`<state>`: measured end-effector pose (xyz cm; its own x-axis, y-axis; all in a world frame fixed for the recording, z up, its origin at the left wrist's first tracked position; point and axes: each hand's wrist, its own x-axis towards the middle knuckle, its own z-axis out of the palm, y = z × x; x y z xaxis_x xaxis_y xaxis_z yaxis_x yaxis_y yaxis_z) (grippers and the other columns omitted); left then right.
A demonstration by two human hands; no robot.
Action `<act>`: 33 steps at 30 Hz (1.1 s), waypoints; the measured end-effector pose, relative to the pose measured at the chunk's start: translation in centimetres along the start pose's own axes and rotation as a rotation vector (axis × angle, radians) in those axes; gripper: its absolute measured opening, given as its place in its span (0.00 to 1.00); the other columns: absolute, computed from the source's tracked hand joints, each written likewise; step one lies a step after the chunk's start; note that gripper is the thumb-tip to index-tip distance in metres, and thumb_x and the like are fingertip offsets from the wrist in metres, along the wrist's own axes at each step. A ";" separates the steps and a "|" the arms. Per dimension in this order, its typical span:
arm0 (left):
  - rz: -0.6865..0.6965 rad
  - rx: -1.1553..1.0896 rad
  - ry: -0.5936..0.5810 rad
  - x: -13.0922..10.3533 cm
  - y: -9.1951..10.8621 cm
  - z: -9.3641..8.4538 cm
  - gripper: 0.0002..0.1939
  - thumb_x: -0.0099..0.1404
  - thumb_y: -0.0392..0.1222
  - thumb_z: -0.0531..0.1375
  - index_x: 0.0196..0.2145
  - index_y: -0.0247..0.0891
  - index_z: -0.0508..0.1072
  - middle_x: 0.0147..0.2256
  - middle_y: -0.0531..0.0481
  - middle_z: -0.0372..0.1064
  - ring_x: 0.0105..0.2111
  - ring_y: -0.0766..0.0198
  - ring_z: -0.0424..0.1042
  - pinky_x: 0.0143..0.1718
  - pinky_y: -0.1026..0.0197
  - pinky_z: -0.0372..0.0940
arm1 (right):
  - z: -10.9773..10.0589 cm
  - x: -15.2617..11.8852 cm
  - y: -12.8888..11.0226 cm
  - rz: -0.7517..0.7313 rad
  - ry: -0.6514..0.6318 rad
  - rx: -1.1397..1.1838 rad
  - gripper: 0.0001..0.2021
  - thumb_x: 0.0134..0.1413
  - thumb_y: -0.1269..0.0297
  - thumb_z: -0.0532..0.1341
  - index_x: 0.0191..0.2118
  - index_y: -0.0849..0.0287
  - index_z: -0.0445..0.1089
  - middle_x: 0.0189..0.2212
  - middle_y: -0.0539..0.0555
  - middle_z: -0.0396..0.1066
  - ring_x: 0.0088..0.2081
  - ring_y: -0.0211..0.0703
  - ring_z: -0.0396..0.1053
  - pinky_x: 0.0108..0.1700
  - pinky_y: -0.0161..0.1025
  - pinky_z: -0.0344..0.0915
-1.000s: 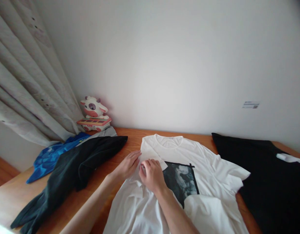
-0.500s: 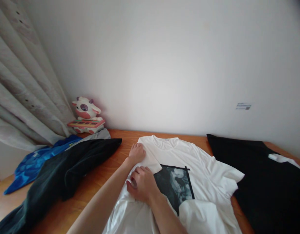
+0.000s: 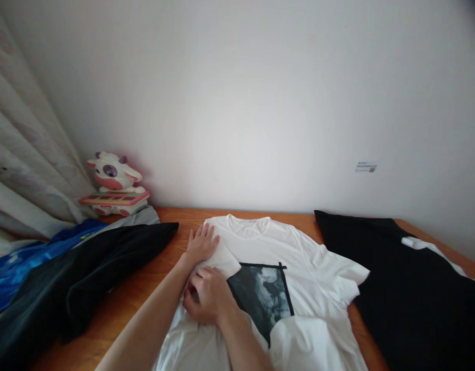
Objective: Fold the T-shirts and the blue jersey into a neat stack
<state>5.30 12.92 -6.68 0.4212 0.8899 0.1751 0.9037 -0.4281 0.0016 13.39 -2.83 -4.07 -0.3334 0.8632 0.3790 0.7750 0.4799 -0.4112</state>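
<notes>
The white T-shirt [image 3: 307, 293] lies front up on the wooden table [image 3: 133, 293], neckline toward the wall, its sleeve on the left turned inward [image 3: 225, 258] so that a corner meets the dark square print [image 3: 260, 296]. The left hand [image 3: 202, 243] is open, palm down and fingers spread, on the shoulder edge. The right hand [image 3: 210, 296] rests just below it with thumb and fingers curled; whether cloth is pinched between them I cannot tell.

The step in hand looks like flattening that turned-in side. To do it well, let the left palm anchor the shoulder while the right hand smooths down along the edge, keeping the line straight and pressing lightly so the thin fabric does not drag. The raised fold [image 3: 303, 337] at the lower front probably needs easing out too, and the outspread sleeve [image 3: 345, 273] on the right is best left undisturbed.

Farther out, a dark garment [image 3: 102, 268] lies to the left, with blue cloth [image 3: 36, 252] and grey cloth [image 3: 140, 217] behind it and a cow toy [image 3: 114, 172] near the wall; to the right, a black garment [image 3: 400, 288] spreads beside the shirt
</notes>
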 end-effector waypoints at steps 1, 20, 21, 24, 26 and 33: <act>-0.001 0.004 0.000 0.1 -0.3 0.0 0.30 0.74 0.51 0.46 0.68 0.33 0.60 0.70 0.31 0.49 0.69 0.36 0.51 0.64 0.27 0.47 | 0.1 0.3 0.0 -0.002 -0.008 -0.001 0.07 0.54 0.61 0.62 0.33 0.57 0.74 0.32 0.54 0.74 0.36 0.45 0.69 0.39 0.40 0.61; 0.215 -0.052 0.110 0.7 -2.4 -1.9 0.20 0.74 0.38 0.48 0.58 0.38 0.71 0.61 0.38 0.67 0.62 0.51 0.64 0.63 0.45 0.60 | 1.1 2.8 1.7 0.239 0.303 0.688 0.28 0.71 0.51 0.42 0.23 0.55 0.67 0.24 0.50 0.69 0.31 0.40 0.67 0.37 0.37 0.59; 0.263 -0.060 0.090 0.0 -2.2 -2.5 0.19 0.72 0.37 0.50 0.56 0.40 0.72 0.59 0.42 0.69 0.60 0.53 0.66 0.61 0.49 0.62 | 1.1 2.8 1.9 0.293 0.364 0.782 0.30 0.71 0.48 0.41 0.23 0.55 0.67 0.23 0.50 0.69 0.29 0.40 0.67 0.37 0.37 0.60; 0.357 -0.112 0.014 -2.8 -1.7 -4.2 0.18 0.67 0.35 0.57 0.54 0.42 0.73 0.55 0.44 0.70 0.55 0.55 0.69 0.57 0.53 0.66 | 1.1 2.9 2.2 0.374 0.481 0.926 0.32 0.69 0.42 0.41 0.22 0.54 0.66 0.21 0.49 0.68 0.27 0.40 0.65 0.34 0.37 0.60; 0.370 -0.188 -0.028 -5.3 -1.6 -4.6 0.17 0.67 0.37 0.58 0.53 0.41 0.72 0.54 0.42 0.71 0.54 0.54 0.71 0.57 0.52 0.66 | 1.1 3.0 2.3 0.367 0.492 0.926 0.33 0.68 0.41 0.42 0.20 0.54 0.65 0.20 0.49 0.67 0.26 0.40 0.65 0.33 0.36 0.60; 0.200 -0.253 -0.009 -11.3 -1.5 -2.8 0.27 0.75 0.50 0.49 0.66 0.35 0.62 0.68 0.33 0.57 0.68 0.45 0.55 0.66 0.40 0.55 | 0.8 2.1 2.1 0.444 0.548 0.728 0.34 0.67 0.38 0.40 0.17 0.53 0.59 0.16 0.48 0.64 0.23 0.39 0.66 0.32 0.36 0.60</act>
<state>-1.00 3.07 -5.94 0.5898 0.7853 0.1881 0.7559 -0.6189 0.2134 13.86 0.11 -4.78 0.3392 0.8841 0.3215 0.1925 0.2693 -0.9436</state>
